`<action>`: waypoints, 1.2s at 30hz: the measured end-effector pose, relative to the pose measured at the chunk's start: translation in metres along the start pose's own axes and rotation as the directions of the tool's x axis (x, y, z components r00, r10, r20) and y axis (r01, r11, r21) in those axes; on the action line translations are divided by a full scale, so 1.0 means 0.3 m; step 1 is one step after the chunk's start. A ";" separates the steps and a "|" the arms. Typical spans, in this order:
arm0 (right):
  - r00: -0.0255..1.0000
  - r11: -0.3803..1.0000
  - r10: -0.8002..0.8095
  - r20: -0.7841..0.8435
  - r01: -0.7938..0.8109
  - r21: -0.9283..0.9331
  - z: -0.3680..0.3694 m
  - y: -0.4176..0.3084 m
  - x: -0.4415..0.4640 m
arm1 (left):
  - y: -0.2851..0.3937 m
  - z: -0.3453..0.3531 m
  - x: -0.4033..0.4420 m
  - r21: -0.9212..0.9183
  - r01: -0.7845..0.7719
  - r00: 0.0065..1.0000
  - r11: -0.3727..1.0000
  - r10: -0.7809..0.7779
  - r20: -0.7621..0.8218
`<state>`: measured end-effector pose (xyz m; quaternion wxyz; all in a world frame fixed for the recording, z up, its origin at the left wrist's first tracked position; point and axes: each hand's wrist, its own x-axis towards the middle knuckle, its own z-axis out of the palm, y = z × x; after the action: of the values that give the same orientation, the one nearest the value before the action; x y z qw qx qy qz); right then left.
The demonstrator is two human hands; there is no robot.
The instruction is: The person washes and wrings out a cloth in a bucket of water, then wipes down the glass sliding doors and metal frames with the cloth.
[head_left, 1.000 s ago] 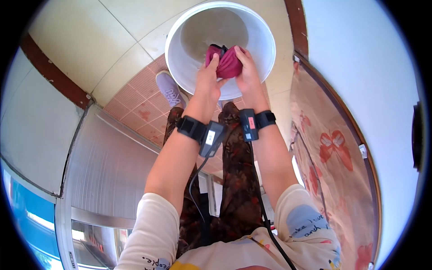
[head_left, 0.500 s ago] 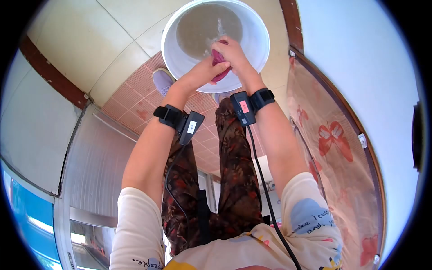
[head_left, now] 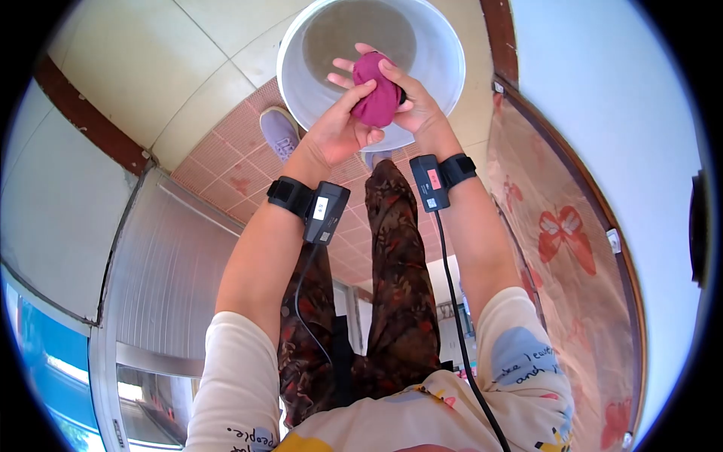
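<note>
A bunched magenta cloth (head_left: 377,92) is held between both hands over a white bucket (head_left: 449,75), with a bit of black showing at its right side. Murky greyish water (head_left: 324,34) covers the bucket's bottom. My left hand (head_left: 343,128) grips the cloth from the left, its thumb pressed on the cloth. From the right, my right hand (head_left: 418,109) holds it with the thumb on top; several fingers stick out beyond the cloth's upper left side. Each wrist wears a black strap with a small device and a cable.
Under the bucket's near side lie a reddish patterned mat (head_left: 226,169) and pale floor tiles (head_left: 203,68). A metal-framed door panel (head_left: 173,256) stands at the left. On the right hangs a curtain with butterfly prints (head_left: 565,241). A purple shoe (head_left: 279,134) is beside the bucket.
Half a second ago the cloth was squeezed small with water splashing below it. Now it is fuller and rounder, the hands have loosened around it, and no splash shows.
</note>
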<state>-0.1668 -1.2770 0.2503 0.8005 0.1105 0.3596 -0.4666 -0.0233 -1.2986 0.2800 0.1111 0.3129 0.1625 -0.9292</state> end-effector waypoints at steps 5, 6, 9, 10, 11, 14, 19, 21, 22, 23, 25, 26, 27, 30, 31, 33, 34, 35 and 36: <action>1.000 0.989 0.001 0.020 0.002 -0.146 -0.038 -0.022 0.012 | 0.004 -0.029 0.004 0.215 0.065 0.996 0.975 -0.051 -0.069; 0.999 0.975 0.026 0.020 -0.021 -0.223 -0.049 -0.035 0.010 | 0.011 -0.030 0.011 0.213 0.065 0.996 0.975 -0.051 -0.071; 0.999 0.938 0.048 0.001 -0.045 -0.343 -0.064 -0.041 0.036 | 0.027 -0.031 0.029 0.386 0.200 0.979 0.901 -0.170 -0.112; 0.999 0.920 0.042 -0.014 -0.044 -0.390 -0.064 -0.043 0.040 | 0.033 -0.027 0.036 0.458 0.206 0.978 0.865 -0.162 -0.134; 0.999 0.920 0.042 -0.015 -0.045 -0.390 -0.062 -0.041 0.042 | 0.042 -0.023 0.043 0.528 0.210 0.977 0.823 -0.151 -0.154; 0.993 0.924 -0.029 -0.118 -0.018 -0.381 -0.043 -0.040 0.054 | 0.057 -0.011 0.062 0.665 0.295 0.952 0.686 -0.153 -0.264; 0.979 0.839 -0.053 -0.197 -0.063 -0.540 -0.038 -0.026 0.073 | 0.024 -0.031 0.116 0.802 0.385 0.896 0.457 0.024 -0.444; 0.975 0.824 -0.073 -0.210 -0.060 -0.564 -0.048 -0.011 0.089 | -0.003 -0.052 0.143 0.847 0.416 0.870 0.330 0.125 -0.476; 0.970 0.806 -0.094 -0.223 -0.057 -0.589 -0.058 0.001 0.100 | -0.018 -0.066 0.155 0.899 0.413 0.865 0.147 0.247 -0.437; 0.971 0.807 -0.090 -0.223 -0.060 -0.587 -0.068 0.015 0.111 | -0.035 -0.080 0.166 0.909 0.414 0.857 -0.043 0.355 -0.374; 0.936 0.845 -0.162 -0.312 -0.032 -0.534 -0.080 0.037 0.128 | -0.062 -0.083 0.184 0.885 0.457 0.828 -0.090 0.406 -0.386; 0.936 0.846 -0.161 -0.312 -0.033 -0.533 -0.087 0.045 0.136 | -0.069 -0.084 0.194 0.857 0.496 0.800 -0.137 0.456 -0.390; 0.904 0.832 -0.224 -0.365 -0.018 -0.554 -0.091 0.055 0.140 | -0.075 -0.083 0.197 0.857 0.498 0.800 -0.137 0.454 -0.392; 0.844 0.801 -0.311 -0.437 -0.014 -0.598 -0.110 0.075 0.154 | -0.082 -0.078 0.202 0.840 0.536 0.759 -0.086 0.486 -0.434; 0.822 0.786 -0.335 -0.460 -0.025 -0.618 -0.119 0.086 0.158 | -0.086 -0.079 0.199 0.836 0.540 0.761 -0.101 0.484 -0.433; 0.812 0.770 -0.346 -0.470 -0.041 -0.637 -0.130 0.097 0.168 | -0.087 -0.081 0.196 0.830 0.545 0.762 -0.118 0.484 -0.431; 0.800 0.752 -0.358 -0.481 -0.058 -0.657 -0.131 0.102 0.169 | -0.088 -0.081 0.194 0.825 0.554 0.752 -0.112 0.491 -0.439; 0.801 0.753 -0.357 -0.480 -0.057 -0.656 -0.130 0.106 0.169 | -0.089 -0.079 0.191 0.820 0.563 0.743 -0.105 0.499 -0.447; 0.794 0.709 -0.380 -0.474 -0.080 -0.701 -0.129 0.106 0.170 | -0.088 -0.078 0.188 0.819 0.563 0.742 -0.107 0.502 -0.444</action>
<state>-0.1431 -1.2741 0.1829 0.5872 -0.0882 0.7436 -0.3074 -0.0626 -1.2714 0.2337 -0.2534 0.5875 -0.5509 -0.5358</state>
